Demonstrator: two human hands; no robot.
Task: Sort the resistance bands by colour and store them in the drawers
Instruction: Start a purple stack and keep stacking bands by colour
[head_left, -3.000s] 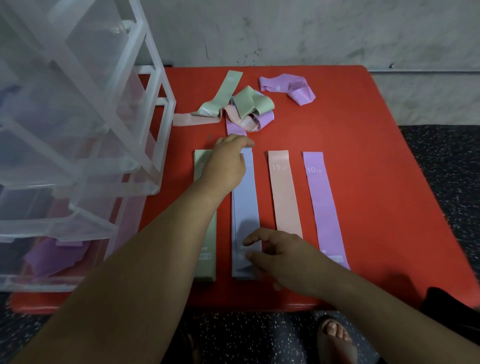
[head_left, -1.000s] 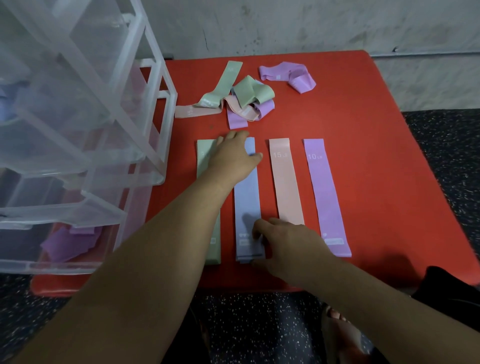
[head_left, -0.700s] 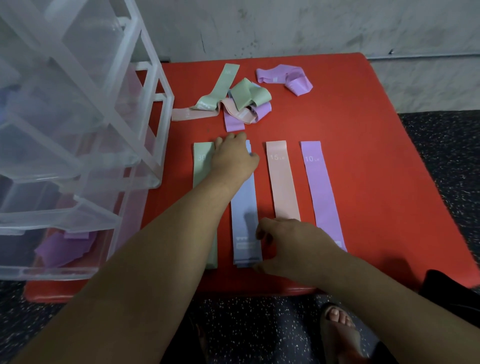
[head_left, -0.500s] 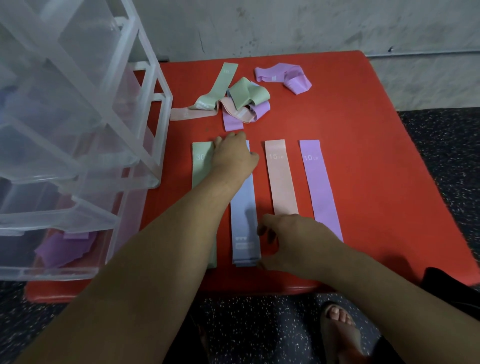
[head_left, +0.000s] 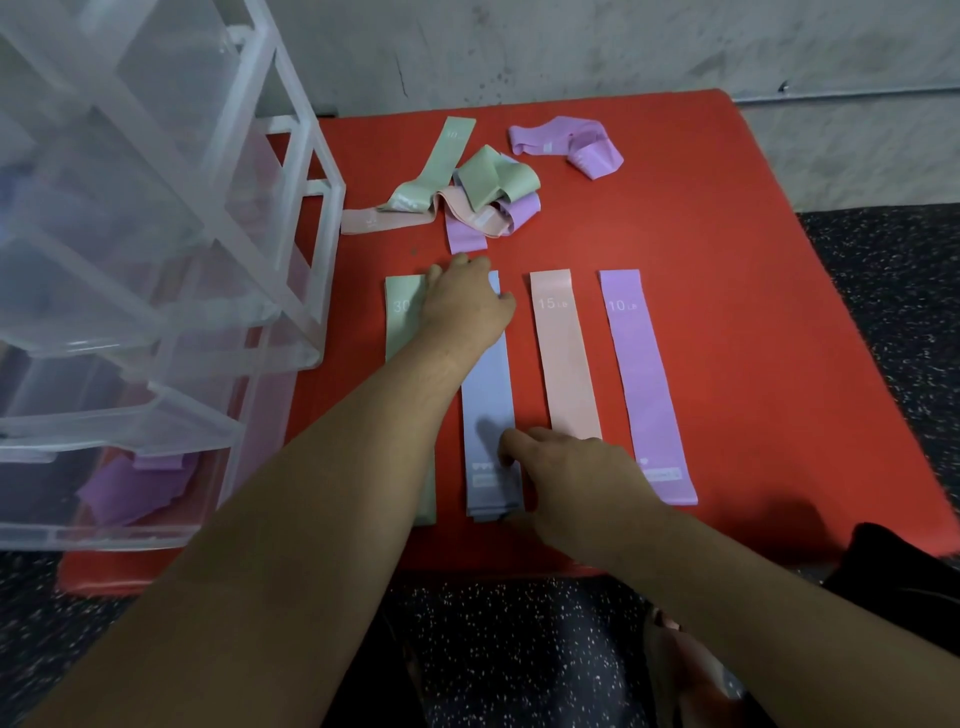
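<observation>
A red table (head_left: 753, 364) fills most of the view, standing on a dark speckled floor (head_left: 893, 322) against a pale wall (head_left: 571, 47). On the table's left side stands a clear plastic drawer unit (head_left: 156, 234). Its bottom drawer (head_left: 218, 488) is pulled out toward the near edge and holds folded purple bands (head_left: 135, 483).

Four bands lie flat and side by side in the middle of the table, running from far to near. From left to right they are a green band (head_left: 402, 322) marked 30, a blue band (head_left: 488, 410), a pink band (head_left: 563, 358) marked 15 and a purple band (head_left: 641, 384) marked 10.

The left hand (head_left: 465, 306) lies palm down on the far end of the blue band, fingers stretched forward and pressing it to the table. Its forearm crosses the green band. The right hand (head_left: 571, 478) is at the near end of the same band, fingers bent and fingertips on the fabric. Whether it pinches the band or only touches it cannot be told.

Beyond the row sits a tangled heap of bands (head_left: 467, 197) in green, pink and purple. To its right, apart from it, lies a crumpled purple band (head_left: 566, 143).
</observation>
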